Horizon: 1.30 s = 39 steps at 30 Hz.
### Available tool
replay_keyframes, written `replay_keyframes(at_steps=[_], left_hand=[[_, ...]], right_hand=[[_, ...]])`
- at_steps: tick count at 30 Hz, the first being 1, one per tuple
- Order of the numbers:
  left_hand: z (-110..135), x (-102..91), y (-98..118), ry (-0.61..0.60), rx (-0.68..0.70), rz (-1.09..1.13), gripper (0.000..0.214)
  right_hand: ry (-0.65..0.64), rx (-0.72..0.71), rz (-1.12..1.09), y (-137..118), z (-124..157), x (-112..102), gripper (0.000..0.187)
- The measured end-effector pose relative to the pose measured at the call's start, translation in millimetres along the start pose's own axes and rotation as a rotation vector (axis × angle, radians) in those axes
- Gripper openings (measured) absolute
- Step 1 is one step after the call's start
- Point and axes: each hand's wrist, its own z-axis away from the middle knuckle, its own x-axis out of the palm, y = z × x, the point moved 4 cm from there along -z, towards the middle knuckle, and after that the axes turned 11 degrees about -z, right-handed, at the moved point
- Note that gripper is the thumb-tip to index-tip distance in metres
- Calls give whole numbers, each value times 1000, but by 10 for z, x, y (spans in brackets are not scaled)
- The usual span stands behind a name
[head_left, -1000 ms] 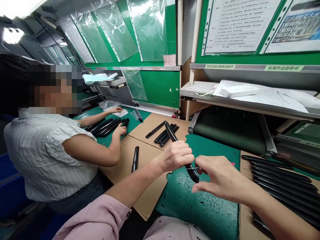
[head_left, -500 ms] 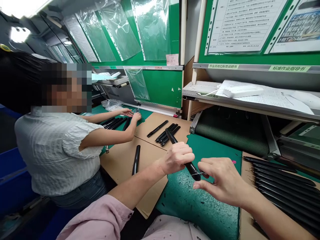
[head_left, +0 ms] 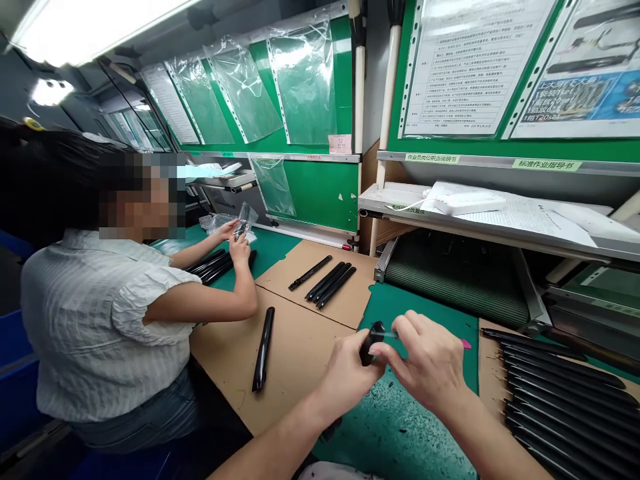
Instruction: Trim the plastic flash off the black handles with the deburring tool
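My left hand [head_left: 346, 368] is closed around a glossy black plastic part [head_left: 371, 347], held end-on with its rounded tip toward the blade. In my right hand [head_left: 429, 350], thumb and fingers pinch a thin blade [head_left: 384, 335], whose edge lies at the part's tip. The right thumb rests close to the part. Most of the part is hidden behind my left hand. Below both hands, dark shavings are scattered over the green mat [head_left: 420, 427].
Many long black parts [head_left: 565, 387] lie in a row on cardboard at right. More black parts [head_left: 333, 283] and a single one [head_left: 263, 350] rest on cardboard [head_left: 225, 353] to the left. A co-worker [head_left: 110, 320] handles a clear bag [head_left: 244, 223]. Behind stands a conveyor [head_left: 455, 283].
My left hand has swung the black part from a diagonal pose to nearly end-on. The blade stays at its tip. The co-worker's hands have risen with a clear bag.
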Motion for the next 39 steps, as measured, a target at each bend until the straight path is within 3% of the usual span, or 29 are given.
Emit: replay_keyframes(at_steps=[4,9,16,21,23,27,29,32,34,35,37,39], left_hand=[[21,-24,24,-89,-112,118,12],[38,-30,66,-177,-140,214,10],[28,-26,27,-166,-218,339,19],[28,-41,55,-193,-206,401,24],[40,-45,71,-197,-200,405,22],[53,-60,86,-219,-175,360,27],[38,-109,78,-160,-126,248,29],[2,-207,105,-20,81,-60,22],[-32,-231,144,0,265,-239,18],[-61,-238,160,2,347,-299,17],[-149,-282,175,73,461,-349,15],[-268,-384,138,286,439,-259,16]], right_hand=[[-80,43,37,32,-81,8,54],[2,45,137,-27,-64,72,53],[61,94,224,-114,-11,146,57],[13,13,87,-171,-18,155,54],[66,92,34,-104,-71,112,53],[243,402,-54,192,-206,-56,45],[137,546,-317,320,-233,-54,49],[-247,742,-971,283,-125,95,56],[-421,870,-1268,164,33,168,55],[-444,933,-1333,122,117,189,53],[-367,1026,-1342,95,270,209,48],[-207,1045,-1253,121,386,203,44]])
